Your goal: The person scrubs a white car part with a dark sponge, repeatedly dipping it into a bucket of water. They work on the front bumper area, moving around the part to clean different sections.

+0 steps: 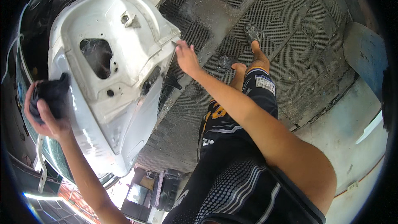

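Observation:
A white car body [124, 37] with bare, unpainted-looking recesses and holes fills the left side. My left hand [47, 120] is wrapped round a bunched black cloth [53, 97], held against or just over the glossy strip beside the dark glass; contact is hard to tell. My right hand [187, 58] reaches to the body's right edge, with its fingertips at the panel's rim and its fingers partly spread. A large cut-out [97, 58] in the inner panel lies between my hands.
Dark ribbed matting [298, 37] covers the floor around my feet. At the far right leans a blue-grey panel [365, 58], near a pale surface with a thin cable [371, 170]. Dark equipment [168, 188] stands past the body's lower end.

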